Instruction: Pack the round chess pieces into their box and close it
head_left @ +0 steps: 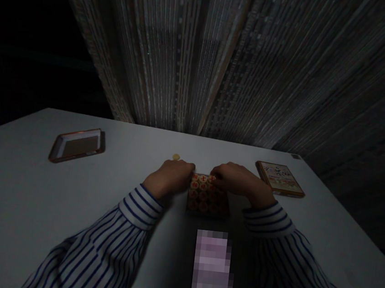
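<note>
A small box [207,213] in front of me is filled with rows of round wooden xiangqi pieces [202,194] marked with red characters. At the far left corner of the box, my left hand [174,176] has its fingers curled in against the edge. My right hand [237,180] reaches over the far right corner, its fingers bent and the tips at the top row of pieces. Whether a piece is pinched in either hand is hard to see, as the knuckles hide the fingertips. One loose xiangqi piece [176,157] lies on the table just beyond my left hand.
An open shallow box lid or tray [78,144] lies at the left of the white table [108,227]. To the right is a flat box with a printed picture [281,178]. A string curtain [201,62] hangs behind the table's far edge. The light is dim.
</note>
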